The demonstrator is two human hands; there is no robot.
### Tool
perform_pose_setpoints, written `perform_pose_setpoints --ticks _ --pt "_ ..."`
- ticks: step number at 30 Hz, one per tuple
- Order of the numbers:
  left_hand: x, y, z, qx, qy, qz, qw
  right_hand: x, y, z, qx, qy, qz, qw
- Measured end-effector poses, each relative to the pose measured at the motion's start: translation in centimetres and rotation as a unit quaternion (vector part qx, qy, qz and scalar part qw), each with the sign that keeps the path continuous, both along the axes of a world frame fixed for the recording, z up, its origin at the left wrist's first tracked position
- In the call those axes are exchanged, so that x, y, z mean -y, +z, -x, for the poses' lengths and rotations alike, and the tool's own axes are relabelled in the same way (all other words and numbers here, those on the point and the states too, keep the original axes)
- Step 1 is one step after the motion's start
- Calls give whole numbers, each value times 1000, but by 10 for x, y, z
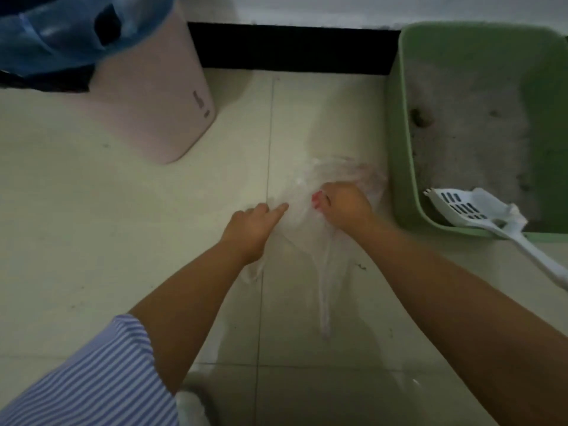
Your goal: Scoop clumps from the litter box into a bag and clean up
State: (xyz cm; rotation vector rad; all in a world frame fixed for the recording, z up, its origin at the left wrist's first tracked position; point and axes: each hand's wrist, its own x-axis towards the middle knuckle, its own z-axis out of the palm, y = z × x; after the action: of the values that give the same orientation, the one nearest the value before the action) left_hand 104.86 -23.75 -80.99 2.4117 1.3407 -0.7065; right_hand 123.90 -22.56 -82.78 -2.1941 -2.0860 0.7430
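Note:
A thin clear plastic bag [302, 207] with a red mark lies on the tiled floor in the middle. My left hand [250, 224] grips its left edge, index finger pointing out. My right hand [345, 207] grips the bag's right side with curled fingers. The bag is blurred from motion. To the right stands a green litter box [399, 124] filled with grey litter [467, 124], with a dark clump [419, 116] near its left wall. A white slotted scoop [467, 207] rests on the box's near rim, its handle sticking out to the right.
A pink bin [159, 96] lined with a blue bag [46, 35] stands at the back left. A black baseboard [292, 47] runs along the wall behind. A small dark speck [361, 266] lies on the floor by my right forearm.

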Motion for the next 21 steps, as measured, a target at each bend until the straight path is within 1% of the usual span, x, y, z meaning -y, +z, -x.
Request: perform_pose_setpoints --ticks 2,3,5,7,9,11,12,13,15,18,19,20,21 --pt "4 -3 0 -3 -17 -23 1000 16 -8 -6 -21 -3 -22 1000" --pt "2 -3 -1 7 3 -22 1000 21 -9 -11 -22 -3 -27 999" --pt "-8 -1 0 60 95 -24 993 26 -4 -16 -14 31 -25 999" --pt "-16 3 -1 125 195 -39 972 29 -3 -18 -3 97 -37 995" --pt "-19 7 -6 173 252 -46 951 33 2 -14 15 145 -13 989" --pt "-23 16 -14 210 296 -38 931 36 7 -4 38 177 -22 983" --pt "-25 21 -18 218 315 -25 923 37 13 2 37 171 -14 985" --pt "-27 26 -23 223 333 -8 916 37 18 8 24 146 -26 989" --pt "-33 35 -31 225 393 32 891 37 27 13 -10 71 7 997" --pt "-35 47 -43 245 508 115 818 44 41 9 9 90 65 994" --pt "-35 52 -48 248 524 135 803 48 45 7 18 93 72 993" --pt "-35 56 -52 248 523 143 803 50 50 5 28 95 83 992" --pt "-35 58 -56 246 510 138 813 53 54 3 32 96 103 990"
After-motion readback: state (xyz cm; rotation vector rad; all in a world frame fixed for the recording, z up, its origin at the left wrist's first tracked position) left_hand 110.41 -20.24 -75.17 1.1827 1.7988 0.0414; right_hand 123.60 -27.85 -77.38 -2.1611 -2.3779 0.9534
